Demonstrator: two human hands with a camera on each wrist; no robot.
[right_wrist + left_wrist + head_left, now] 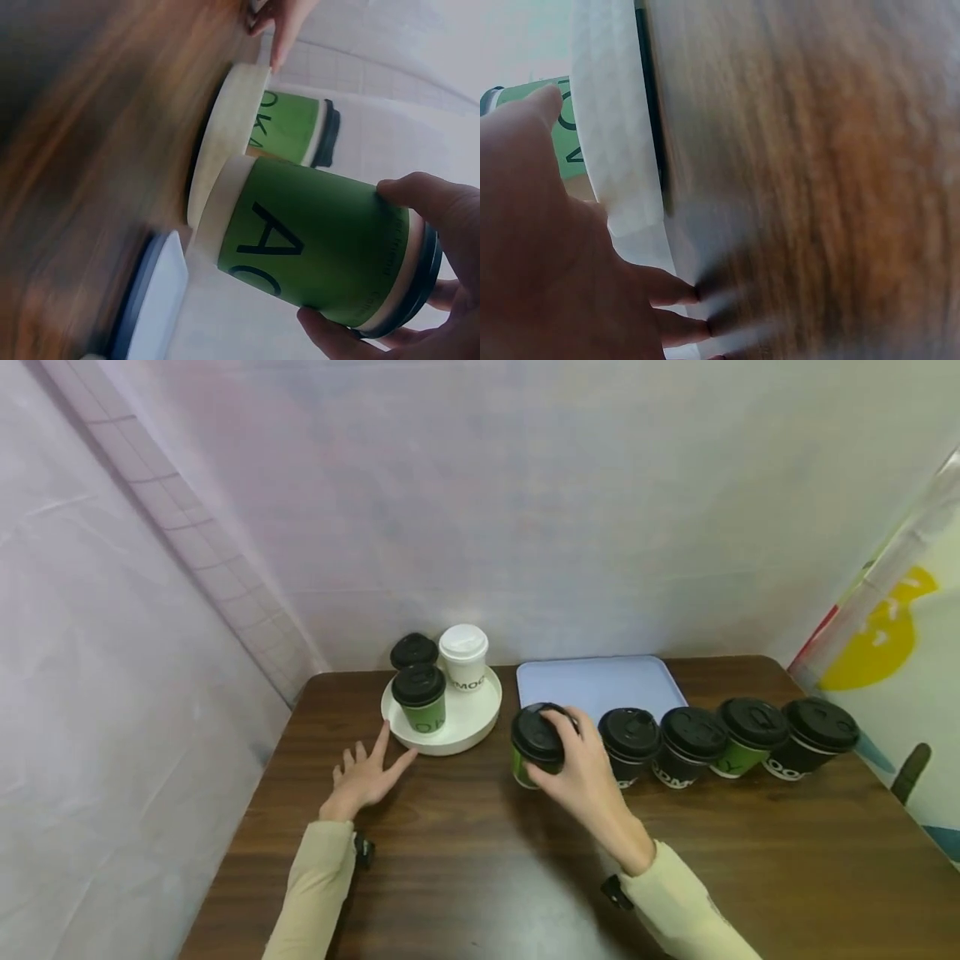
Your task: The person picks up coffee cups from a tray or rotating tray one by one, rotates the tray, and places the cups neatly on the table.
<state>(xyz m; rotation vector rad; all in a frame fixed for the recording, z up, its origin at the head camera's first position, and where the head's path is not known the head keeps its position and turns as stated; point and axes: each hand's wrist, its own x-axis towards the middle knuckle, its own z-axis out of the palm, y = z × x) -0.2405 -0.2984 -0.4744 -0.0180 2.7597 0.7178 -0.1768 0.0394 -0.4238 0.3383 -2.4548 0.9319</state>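
My right hand [585, 777] grips a green paper cup [315, 240] with a black lid from above, fingers and thumb around the lid's edge. In the head view the cup is just right of a round white tray [472, 737]. On that tray stand another green cup [424, 717] with a black lid, a white cup [467, 672] with a white lid, and a black-lidded cup [413, 650] mostly hidden at the back. My left hand [363, 781], fingers spread, is beside the tray's front left rim, holding nothing.
A row of black-lidded cups [690, 735], some dark and one green, stands to the right. Behind it lies a pale blue rectangular tray [600, 681]. The brown wooden table [480, 877] backs onto a pale fabric wall [525, 510].
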